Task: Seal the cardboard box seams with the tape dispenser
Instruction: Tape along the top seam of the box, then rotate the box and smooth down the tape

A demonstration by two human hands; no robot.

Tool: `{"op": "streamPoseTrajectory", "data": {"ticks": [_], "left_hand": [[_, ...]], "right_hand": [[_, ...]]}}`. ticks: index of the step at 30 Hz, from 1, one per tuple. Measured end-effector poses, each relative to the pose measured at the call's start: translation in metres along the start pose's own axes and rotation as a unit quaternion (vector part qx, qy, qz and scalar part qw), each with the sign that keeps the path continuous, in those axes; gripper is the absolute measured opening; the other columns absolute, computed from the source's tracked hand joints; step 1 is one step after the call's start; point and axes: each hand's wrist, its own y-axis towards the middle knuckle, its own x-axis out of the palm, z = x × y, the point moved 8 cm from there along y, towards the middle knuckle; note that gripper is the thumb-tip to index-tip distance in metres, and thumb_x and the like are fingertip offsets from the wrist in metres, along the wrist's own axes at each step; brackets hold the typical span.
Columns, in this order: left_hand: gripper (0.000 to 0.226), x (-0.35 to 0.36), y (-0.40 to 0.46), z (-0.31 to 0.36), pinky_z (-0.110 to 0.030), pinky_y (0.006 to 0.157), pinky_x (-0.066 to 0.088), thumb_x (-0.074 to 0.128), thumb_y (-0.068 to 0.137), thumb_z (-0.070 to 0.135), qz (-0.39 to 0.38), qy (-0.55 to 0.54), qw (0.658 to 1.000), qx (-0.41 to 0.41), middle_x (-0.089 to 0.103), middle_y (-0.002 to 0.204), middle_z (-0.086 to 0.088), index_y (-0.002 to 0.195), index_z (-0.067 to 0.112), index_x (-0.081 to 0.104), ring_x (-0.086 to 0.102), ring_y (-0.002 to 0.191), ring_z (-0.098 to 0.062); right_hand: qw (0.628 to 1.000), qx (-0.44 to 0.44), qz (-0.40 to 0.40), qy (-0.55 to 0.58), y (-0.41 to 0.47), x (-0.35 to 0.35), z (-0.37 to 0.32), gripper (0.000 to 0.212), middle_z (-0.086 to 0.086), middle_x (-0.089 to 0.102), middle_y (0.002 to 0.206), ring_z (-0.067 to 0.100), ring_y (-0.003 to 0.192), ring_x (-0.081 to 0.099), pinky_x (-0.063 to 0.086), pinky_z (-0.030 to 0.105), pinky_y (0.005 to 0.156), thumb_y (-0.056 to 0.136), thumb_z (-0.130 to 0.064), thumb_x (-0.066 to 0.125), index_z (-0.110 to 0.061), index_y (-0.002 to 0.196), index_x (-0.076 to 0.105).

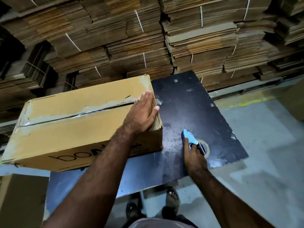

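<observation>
- Pressing flat with straight fingers, the left hand (142,112) rests on one cardboard box (79,122), centre-left of frame.
- Right hand (194,155) grips one blue tape dispenser (191,139) on the dark table (189,99), lower right.

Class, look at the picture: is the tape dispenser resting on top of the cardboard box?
No. The tape dispenser sits on the dark table beside the cardboard box, held by the right hand.

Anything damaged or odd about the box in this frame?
Yes. The cardboard box is worn: its top paper layer is torn away along the centre seam and right edge, leaving grey patches, and the seam tape looks wrinkled. The left hand lies flat on it.
</observation>
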Motion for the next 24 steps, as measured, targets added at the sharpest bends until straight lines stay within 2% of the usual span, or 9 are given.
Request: {"op": "streamPoseTrajectory", "data": {"ticks": [2, 5, 8, 10, 13, 17, 19, 21, 24], "left_hand": [[0.064, -0.002, -0.002, -0.006, -0.035, 0.122, -0.003, 0.023, 0.107, 0.043, 0.011, 0.039, 0.999, -0.008, -0.002, 0.168, -0.005, 0.160, 0.014, 0.002, -0.004, 0.154, -0.016], [0.064, 0.001, -0.004, -0.010, -0.035, 0.122, -0.004, 0.018, 0.106, 0.045, 0.003, 0.067, 0.998, -0.018, -0.005, 0.168, -0.003, 0.160, 0.014, 0.001, -0.006, 0.154, -0.015], [0.069, 0.004, -0.004, -0.009, -0.037, 0.124, -0.001, 0.010, 0.101, 0.048, -0.004, 0.076, 0.997, -0.016, -0.004, 0.168, -0.003, 0.160, 0.014, 0.001, -0.006, 0.154, -0.015], [0.071, 0.005, -0.003, -0.008, -0.038, 0.125, 0.001, 0.008, 0.099, 0.049, -0.010, 0.080, 0.997, -0.015, -0.004, 0.168, -0.002, 0.160, 0.015, 0.002, -0.006, 0.154, -0.015], [0.073, 0.008, -0.002, -0.006, -0.042, 0.125, 0.006, 0.004, 0.096, 0.052, -0.020, 0.079, 0.997, 0.003, -0.004, 0.167, -0.002, 0.160, 0.016, 0.002, -0.005, 0.154, -0.015], [0.085, 0.013, -0.001, -0.004, -0.041, 0.125, 0.004, 0.001, 0.086, 0.059, -0.036, 0.077, 0.996, 0.024, -0.004, 0.167, -0.003, 0.159, 0.017, 0.000, -0.006, 0.154, -0.015], [0.082, 0.014, 0.000, -0.005, -0.041, 0.125, 0.004, 0.000, 0.088, 0.055, -0.034, 0.078, 0.996, 0.026, -0.003, 0.167, -0.005, 0.159, 0.015, -0.002, -0.008, 0.152, -0.014], [0.075, 0.015, 0.000, -0.007, -0.040, 0.125, 0.003, 0.000, 0.094, 0.049, -0.032, 0.078, 0.996, 0.022, -0.004, 0.167, -0.006, 0.159, 0.013, -0.003, -0.008, 0.152, -0.013], [0.067, 0.016, 0.001, -0.009, -0.035, 0.125, 0.000, 0.006, 0.100, 0.045, -0.023, 0.081, 0.996, 0.015, -0.006, 0.167, -0.004, 0.159, 0.013, -0.001, -0.009, 0.152, -0.011]], "right_hand": [[0.999, 0.000, -0.021, 0.028, -0.002, -0.019, 0.000, 0.071, 0.021, 0.058, 0.123, 0.034, 0.106, 0.060, 0.053, 0.041, 0.081, 0.087, -0.006, 0.049, -0.011, 0.153, 0.025], [0.992, 0.022, 0.022, 0.123, 0.002, -0.084, -0.002, 0.046, 0.009, 0.052, 0.129, 0.028, 0.110, 0.058, 0.052, 0.038, 0.087, 0.094, -0.027, 0.047, -0.018, 0.139, 0.043], [0.893, -0.071, 0.197, 0.399, 0.009, -0.161, -0.023, 0.038, 0.009, 0.059, 0.125, 0.027, 0.109, 0.059, 0.043, 0.028, 0.089, 0.097, -0.028, 0.044, -0.011, 0.127, 0.060], [0.831, -0.130, 0.233, 0.487, 0.015, -0.195, -0.041, 0.042, 0.007, 0.061, 0.128, 0.021, 0.117, 0.056, 0.037, 0.021, 0.097, 0.099, -0.029, 0.040, -0.009, 0.129, 0.060], [0.823, -0.172, 0.170, 0.513, 0.028, -0.209, -0.074, 0.051, 0.004, 0.044, 0.151, 0.013, 0.138, 0.038, 0.024, 0.020, 0.114, 0.104, -0.037, 0.031, -0.012, 0.147, 0.044], [0.853, -0.175, 0.001, 0.491, 0.059, -0.195, -0.106, 0.063, -0.003, 0.007, 0.165, 0.008, 0.150, 0.005, 0.005, 0.036, 0.123, 0.103, -0.051, 0.014, -0.020, 0.158, 0.012], [0.810, -0.159, -0.034, 0.564, 0.070, -0.191, -0.109, 0.062, -0.004, 0.006, 0.164, 0.007, 0.149, 0.006, 0.007, 0.035, 0.123, 0.103, -0.050, 0.013, -0.020, 0.158, 0.010], [0.726, -0.124, -0.065, 0.673, 0.077, -0.184, -0.109, 0.061, -0.012, 0.022, 0.157, 0.003, 0.143, 0.022, 0.017, 0.028, 0.119, 0.103, -0.053, 0.013, -0.025, 0.156, 0.020], [0.641, -0.072, -0.135, 0.752, 0.083, -0.178, -0.112, 0.061, -0.016, 0.042, 0.139, 0.002, 0.126, 0.040, 0.034, 0.015, 0.100, 0.102, -0.056, 0.010, -0.029, 0.150, 0.035]]}}
